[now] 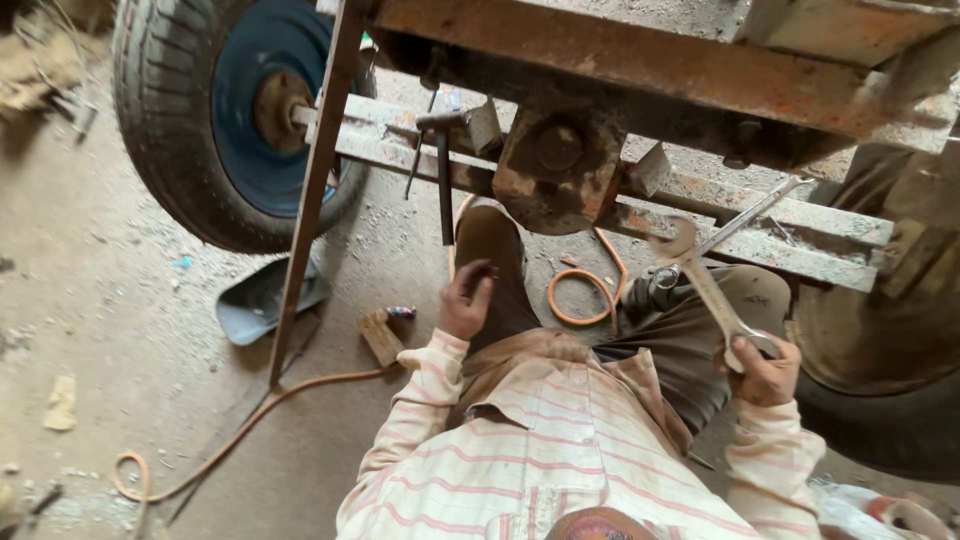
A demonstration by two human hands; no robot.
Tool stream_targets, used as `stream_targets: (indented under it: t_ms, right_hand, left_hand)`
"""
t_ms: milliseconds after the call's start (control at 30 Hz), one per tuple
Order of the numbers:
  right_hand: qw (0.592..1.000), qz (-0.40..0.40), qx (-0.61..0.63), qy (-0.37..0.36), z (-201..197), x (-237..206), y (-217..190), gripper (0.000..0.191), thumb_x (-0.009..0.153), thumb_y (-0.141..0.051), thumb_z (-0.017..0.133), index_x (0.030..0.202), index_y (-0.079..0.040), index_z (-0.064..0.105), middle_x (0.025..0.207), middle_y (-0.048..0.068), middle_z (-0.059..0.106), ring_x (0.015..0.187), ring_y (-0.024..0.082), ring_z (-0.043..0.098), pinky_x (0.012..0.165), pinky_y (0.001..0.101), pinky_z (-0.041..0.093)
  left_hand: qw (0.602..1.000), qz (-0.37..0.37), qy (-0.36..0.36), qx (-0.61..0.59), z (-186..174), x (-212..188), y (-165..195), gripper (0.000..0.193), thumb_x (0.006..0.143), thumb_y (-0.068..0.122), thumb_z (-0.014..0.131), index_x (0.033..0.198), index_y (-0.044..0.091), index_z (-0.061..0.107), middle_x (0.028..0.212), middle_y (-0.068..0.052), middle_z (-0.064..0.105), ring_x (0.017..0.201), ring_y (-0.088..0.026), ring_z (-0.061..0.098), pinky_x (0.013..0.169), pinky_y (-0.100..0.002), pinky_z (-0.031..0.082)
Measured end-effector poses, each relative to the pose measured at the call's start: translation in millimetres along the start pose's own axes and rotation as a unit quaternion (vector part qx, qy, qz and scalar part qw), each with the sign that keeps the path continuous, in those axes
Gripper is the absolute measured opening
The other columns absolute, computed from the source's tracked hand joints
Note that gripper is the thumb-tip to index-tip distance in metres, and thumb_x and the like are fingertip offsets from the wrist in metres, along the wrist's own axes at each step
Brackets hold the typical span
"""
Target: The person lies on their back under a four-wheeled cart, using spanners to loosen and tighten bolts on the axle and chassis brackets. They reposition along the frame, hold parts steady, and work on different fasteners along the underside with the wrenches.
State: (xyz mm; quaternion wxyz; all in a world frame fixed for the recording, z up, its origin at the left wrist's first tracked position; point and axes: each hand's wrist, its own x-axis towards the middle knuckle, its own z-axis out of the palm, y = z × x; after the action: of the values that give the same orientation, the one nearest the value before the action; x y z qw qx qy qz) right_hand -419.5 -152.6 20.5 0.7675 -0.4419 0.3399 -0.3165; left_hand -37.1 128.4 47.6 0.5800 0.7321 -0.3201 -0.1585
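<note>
My right hand (765,372) grips the lower end of a large, worn open-ended wrench (700,275), whose jaw points up toward the rusted axle frame (640,60). A thinner spanner (748,212) lies across the frame rail just beyond that jaw. My left hand (465,300) rests on my left knee (490,240) with its fingers curled; whether they hold something small is unclear. In front of my knees a rusted bracket plate (555,165) hangs from the frame. My striped shirt fills the bottom of the view.
A hammer (441,160) hangs from the frame rail beside the bracket. A tyre on a blue rim (265,110) stands at upper left, another tyre (880,410) at right. A slanted rusty bar (310,200), an orange hose (580,295), a wood block (380,338) and a metal pan (255,302) are on the dirt floor.
</note>
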Motion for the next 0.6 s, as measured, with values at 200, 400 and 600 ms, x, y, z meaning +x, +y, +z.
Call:
stream_targets:
  t_ms: [200,400,600]
  right_hand:
    - [0.985,-0.028,-0.154,0.075,9,18,11,0.021,0.096,-0.01,0.075,0.105,0.008,0.072,0.08,0.008,0.067,0.063,0.014,0.06,0.056,0.0275,0.048]
    - [0.972,0.012,-0.232,0.027,6,34,8,0.016,0.095,-0.011,0.074,0.098,0.005,0.075,0.073,0.003,0.067,0.061,0.01,0.059,0.055,0.0256,0.045]
    - [0.983,0.022,-0.182,0.02,3,49,8,0.017,0.096,-0.011,0.073,0.101,0.005,0.074,0.075,0.002,0.067,0.062,0.008,0.058,0.056,0.0236,0.045]
  left_hand:
    - [0.994,-0.003,0.042,0.096,18,25,-29,0.027,0.097,0.013,0.067,0.122,0.003,0.067,0.098,-0.011,0.077,0.082,-0.021,0.075,0.074,-0.032,0.06]
    - [0.946,0.103,0.081,0.295,47,38,-36,0.021,0.092,0.016,0.073,0.112,0.009,0.073,0.096,-0.013,0.075,0.08,-0.031,0.074,0.07,-0.038,0.06]
    - [0.941,0.095,0.072,0.317,50,45,-37,0.019,0.093,0.017,0.073,0.111,0.009,0.073,0.095,-0.013,0.075,0.079,-0.033,0.074,0.069,-0.04,0.059]
